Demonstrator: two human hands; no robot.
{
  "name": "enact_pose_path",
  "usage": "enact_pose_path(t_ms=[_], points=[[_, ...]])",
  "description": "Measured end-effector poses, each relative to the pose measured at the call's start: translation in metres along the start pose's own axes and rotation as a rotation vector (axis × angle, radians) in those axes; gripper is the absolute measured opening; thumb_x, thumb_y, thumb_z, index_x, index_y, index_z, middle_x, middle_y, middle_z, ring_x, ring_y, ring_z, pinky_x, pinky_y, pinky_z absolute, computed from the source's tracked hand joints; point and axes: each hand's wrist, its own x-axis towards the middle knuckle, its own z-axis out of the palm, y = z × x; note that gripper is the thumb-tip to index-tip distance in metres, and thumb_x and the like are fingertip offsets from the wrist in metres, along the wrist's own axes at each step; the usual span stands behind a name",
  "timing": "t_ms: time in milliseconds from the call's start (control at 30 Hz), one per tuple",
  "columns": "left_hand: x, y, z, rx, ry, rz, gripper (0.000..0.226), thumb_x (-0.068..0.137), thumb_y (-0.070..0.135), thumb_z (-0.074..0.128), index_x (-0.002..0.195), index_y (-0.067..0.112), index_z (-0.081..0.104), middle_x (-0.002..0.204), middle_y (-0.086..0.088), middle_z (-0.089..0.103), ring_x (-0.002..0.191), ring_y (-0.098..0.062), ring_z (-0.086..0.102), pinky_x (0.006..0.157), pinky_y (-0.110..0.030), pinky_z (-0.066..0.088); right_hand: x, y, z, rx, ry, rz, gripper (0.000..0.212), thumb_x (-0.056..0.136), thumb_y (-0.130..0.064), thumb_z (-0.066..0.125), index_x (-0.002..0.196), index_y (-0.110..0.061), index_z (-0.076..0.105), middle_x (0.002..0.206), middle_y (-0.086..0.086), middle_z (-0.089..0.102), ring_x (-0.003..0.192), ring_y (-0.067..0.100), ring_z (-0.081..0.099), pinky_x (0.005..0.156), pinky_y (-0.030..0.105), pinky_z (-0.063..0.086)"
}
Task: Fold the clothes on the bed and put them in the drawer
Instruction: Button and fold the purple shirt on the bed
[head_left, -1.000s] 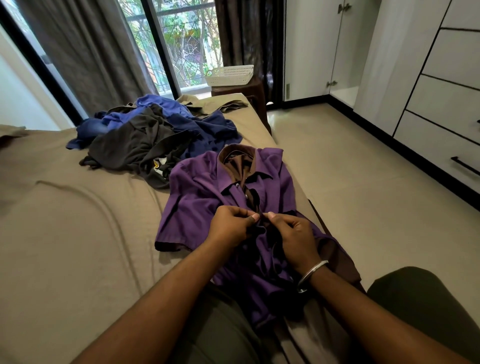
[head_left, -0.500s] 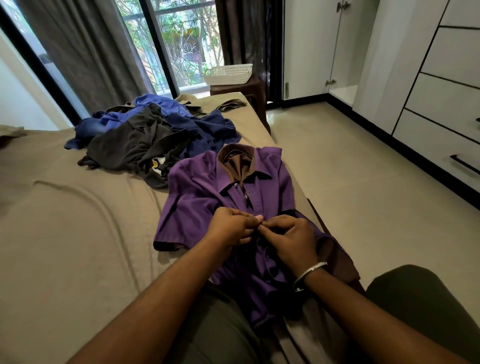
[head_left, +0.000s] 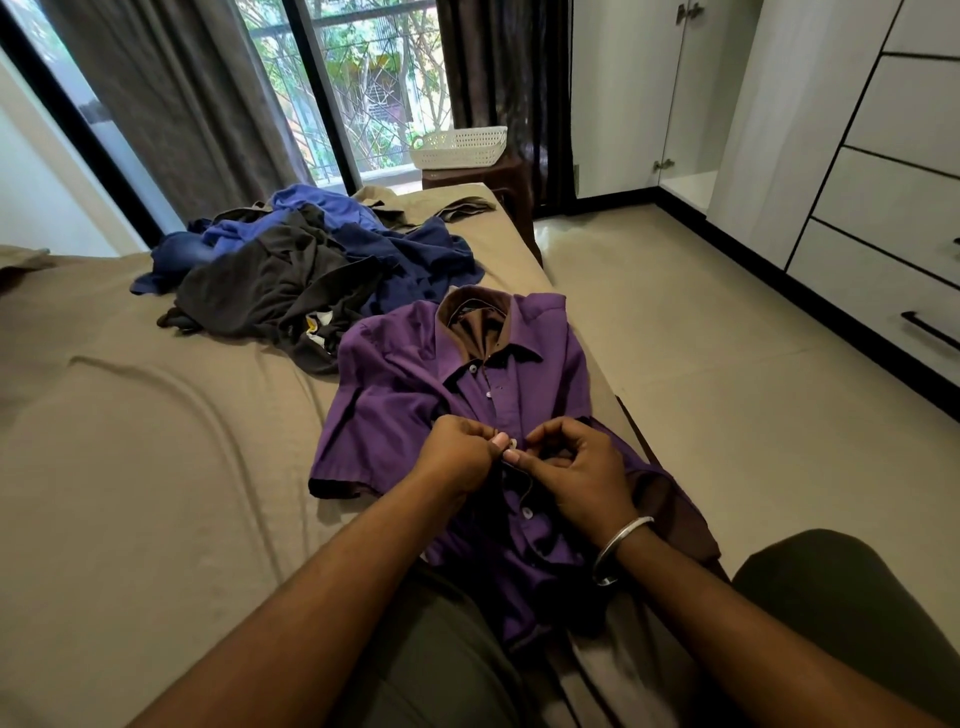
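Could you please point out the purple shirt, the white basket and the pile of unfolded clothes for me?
purple shirt (head_left: 395, 384): head view, on its left chest panel.
white basket (head_left: 460, 148): head view, on its perforated front wall.
pile of unfolded clothes (head_left: 280, 280): head view, on the dark grey garment in front.

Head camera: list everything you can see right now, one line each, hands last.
shirt: one, purple with a brown collar, flat on the near right part of the bed, upper buttons done.
pile of clothes: one heap, blue, navy and dark grey, on the bed beyond the shirt.
bed: one, tan sheet, filling the left.
basket: one, white, on a brown stool by the window.
stool: one, brown, at the far corner of the bed.
curtains: grey-brown, beside the window.
wardrobe: white doors, back right.
drawers: white, black handles, right wall.
bangle: one, silver, on the right wrist.
left hand: pinching the shirt front at a button.
right hand: pinching the same spot.
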Motion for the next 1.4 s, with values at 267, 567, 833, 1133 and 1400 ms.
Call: enact_pose_path(t_ms=[267, 567, 833, 1133, 1400], points=[[-0.004, 0.004, -0.003, -0.061, -0.056, -0.11, 0.016, 0.098, 0.009, 0.056, 0.098, -0.001, 0.068, 0.095, -0.019, 0.068, 0.09, -0.027, 0.065, 0.077, -0.036, 0.057, -0.001, 0.001, -0.003, 0.007, -0.029, -0.036, 0.021, 0.07, -0.033, 0.083, 0.084, -0.02, 0.073, 0.082, 0.001, 0.074, 0.08, 0.015, 0.071, 0.068, 0.03, 0.06], [-0.015, 0.008, 0.001, -0.006, -0.186, -0.192, 0.014, 0.092, 0.005, 0.065, 0.08, 0.007, 0.058, 0.058, -0.004, 0.06, 0.047, -0.01, 0.06, 0.058, -0.028, 0.055, 0.002, 0.007, -0.005, -0.149, 0.126, -0.096, 0.012, 0.084, -0.014, 0.075, 0.077, -0.022, 0.071, 0.073, -0.005, 0.071, 0.071, 0.008, 0.067, 0.067, 0.023, 0.054], [-0.036, 0.008, 0.002, 0.196, -0.505, -0.297, 0.012, 0.092, 0.004, 0.06, 0.099, -0.004, 0.067, 0.076, -0.011, 0.071, 0.068, -0.018, 0.073, 0.059, -0.026, 0.059, -0.008, -0.012, -0.008, -0.616, 0.319, -0.224, 0.022, 0.084, -0.036, 0.074, 0.071, -0.026, 0.059, 0.063, -0.011, 0.052, 0.057, -0.002, 0.048, 0.05, 0.009, 0.028], [-0.02, 0.005, -0.007, 0.317, 0.033, 0.033, 0.029, 0.086, 0.039, 0.07, 0.08, 0.011, 0.066, 0.061, 0.0, 0.061, 0.054, -0.016, 0.06, 0.054, -0.028, 0.05, 0.008, -0.014, -0.009, -0.471, 0.231, -0.241, 0.009, 0.084, -0.03, 0.076, 0.08, -0.024, 0.071, 0.071, -0.014, 0.065, 0.068, 0.0, 0.061, 0.061, 0.011, 0.046], [0.008, 0.009, -0.012, 0.566, 0.115, 0.507, 0.006, 0.087, 0.027, 0.069, 0.092, 0.027, 0.072, 0.094, 0.01, 0.07, 0.084, -0.004, 0.064, 0.072, -0.019, 0.052, 0.032, -0.026, -0.007, -0.508, 0.057, -0.055, 0.007, 0.082, -0.029, 0.078, 0.087, -0.025, 0.074, 0.079, -0.012, 0.069, 0.074, -0.001, 0.064, 0.07, 0.016, 0.053]])
